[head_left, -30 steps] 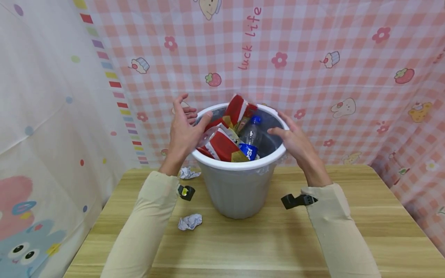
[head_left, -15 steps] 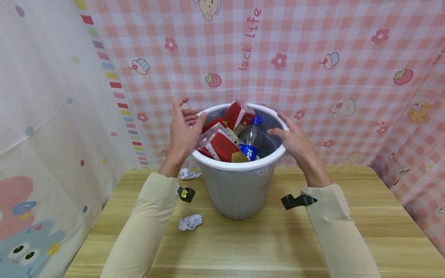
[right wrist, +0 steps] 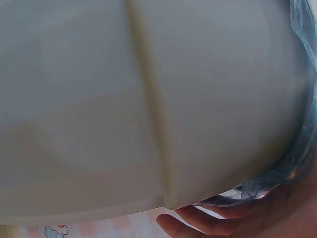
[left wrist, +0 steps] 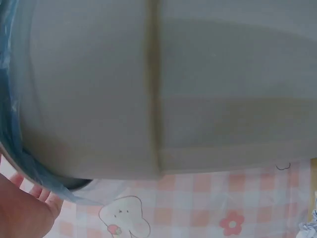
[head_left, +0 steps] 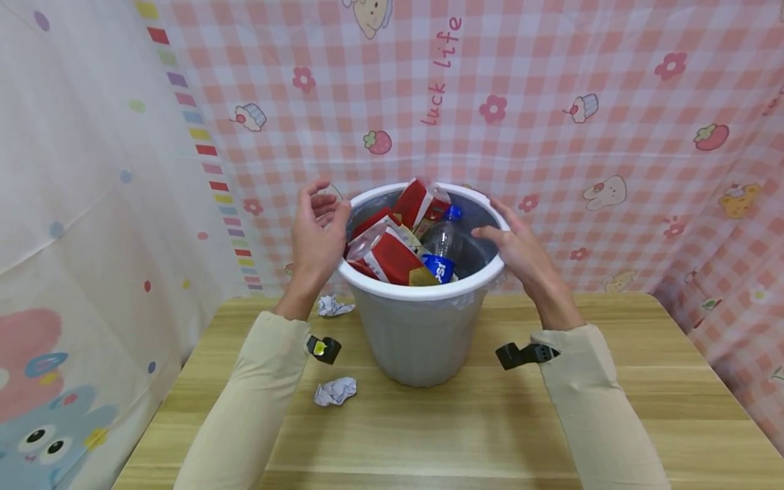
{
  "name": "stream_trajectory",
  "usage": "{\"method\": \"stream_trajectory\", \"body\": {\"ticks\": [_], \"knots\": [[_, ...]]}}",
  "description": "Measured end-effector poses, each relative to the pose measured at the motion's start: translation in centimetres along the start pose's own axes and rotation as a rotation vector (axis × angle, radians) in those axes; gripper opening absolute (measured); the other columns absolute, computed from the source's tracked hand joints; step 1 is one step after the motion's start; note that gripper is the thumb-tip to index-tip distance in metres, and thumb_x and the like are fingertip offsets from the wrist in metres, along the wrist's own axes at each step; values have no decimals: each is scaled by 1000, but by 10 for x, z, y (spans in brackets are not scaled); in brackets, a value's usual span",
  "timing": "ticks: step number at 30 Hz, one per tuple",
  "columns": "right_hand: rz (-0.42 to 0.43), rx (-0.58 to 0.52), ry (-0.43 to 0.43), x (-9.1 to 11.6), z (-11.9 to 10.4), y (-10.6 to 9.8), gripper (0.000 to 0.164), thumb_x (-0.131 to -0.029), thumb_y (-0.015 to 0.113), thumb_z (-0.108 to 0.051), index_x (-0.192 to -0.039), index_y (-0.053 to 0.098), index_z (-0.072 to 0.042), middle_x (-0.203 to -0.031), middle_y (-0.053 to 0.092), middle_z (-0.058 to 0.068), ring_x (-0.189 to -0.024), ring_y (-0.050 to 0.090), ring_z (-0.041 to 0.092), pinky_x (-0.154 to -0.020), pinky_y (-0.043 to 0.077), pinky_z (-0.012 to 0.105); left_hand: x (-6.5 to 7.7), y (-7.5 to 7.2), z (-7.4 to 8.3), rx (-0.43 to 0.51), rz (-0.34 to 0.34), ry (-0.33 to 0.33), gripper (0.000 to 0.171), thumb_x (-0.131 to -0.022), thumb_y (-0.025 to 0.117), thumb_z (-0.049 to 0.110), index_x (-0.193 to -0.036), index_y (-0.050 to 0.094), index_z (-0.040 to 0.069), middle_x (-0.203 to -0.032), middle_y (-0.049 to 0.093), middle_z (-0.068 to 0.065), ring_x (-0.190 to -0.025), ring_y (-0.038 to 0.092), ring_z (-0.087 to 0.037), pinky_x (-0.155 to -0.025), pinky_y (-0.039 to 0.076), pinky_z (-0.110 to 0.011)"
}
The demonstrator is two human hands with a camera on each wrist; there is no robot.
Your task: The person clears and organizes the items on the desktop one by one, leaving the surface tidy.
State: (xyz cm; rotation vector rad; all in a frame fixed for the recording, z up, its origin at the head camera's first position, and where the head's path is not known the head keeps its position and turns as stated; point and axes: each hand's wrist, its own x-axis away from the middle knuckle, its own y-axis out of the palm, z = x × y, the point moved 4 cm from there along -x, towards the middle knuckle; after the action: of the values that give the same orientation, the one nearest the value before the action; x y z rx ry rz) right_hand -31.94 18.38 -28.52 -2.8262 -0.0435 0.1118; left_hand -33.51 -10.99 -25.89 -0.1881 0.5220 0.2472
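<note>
A grey trash can (head_left: 419,333) with a white rim and a clear liner stands upright on the table. In it lie red-and-white packages (head_left: 398,255) and a clear Pepsi bottle (head_left: 444,241) with a blue cap. My right hand (head_left: 523,248) grips the rim at the right, thumb inside and fingers outside. At the left rim, my left hand (head_left: 317,235) is held upright with loosely bent fingers and nothing in it. Both wrist views are mostly filled by the can's wall (left wrist: 228,99); the right fingers (right wrist: 208,221) show beneath the rim and liner.
Two crumpled paper balls lie left of the can, one nearer (head_left: 335,392) and one farther back (head_left: 334,306). The wooden table (head_left: 416,442) ends at a pink checked curtain (head_left: 539,150), with a white curtain (head_left: 110,170) at the left.
A red-and-white package at the back of the can has sunk lower among the other trash. My left hand has shifted slightly left, off the contents. The right hand has stayed put.
</note>
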Motion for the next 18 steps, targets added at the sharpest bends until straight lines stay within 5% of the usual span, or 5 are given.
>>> {"method": "stream_trajectory", "body": {"ticks": [5, 15, 18], "knots": [[-3, 1, 4, 0, -1, -1, 75, -97, 55, -26, -160, 13, -26, -149, 44, 20, -89, 68, 24, -67, 54, 25, 6, -11, -5, 28, 48, -9, 39, -95, 63, 13, -132, 50, 10, -119, 55, -17, -110, 58, -21, -99, 47, -30], [-6, 3, 3, 0, -1, 0, 75, -98, 55, -28, -160, 12, -25, -154, 39, 18, -108, 62, 36, -76, 56, 28, 23, -38, -27, -35, 41, -67, 36, -97, 60, 20, -131, 49, 13, -119, 56, -13, -110, 55, -18, -97, 47, -36], [-8, 1, 6, -1, -1, 0, 75, -98, 54, -27, -160, 12, -26, -153, 39, 18, -102, 65, 32, -72, 55, 27, 29, -44, -32, -43, 36, -75, 37, -97, 60, 20, -131, 50, 12, -120, 56, -14, -108, 55, -17, -93, 48, -34]]}}
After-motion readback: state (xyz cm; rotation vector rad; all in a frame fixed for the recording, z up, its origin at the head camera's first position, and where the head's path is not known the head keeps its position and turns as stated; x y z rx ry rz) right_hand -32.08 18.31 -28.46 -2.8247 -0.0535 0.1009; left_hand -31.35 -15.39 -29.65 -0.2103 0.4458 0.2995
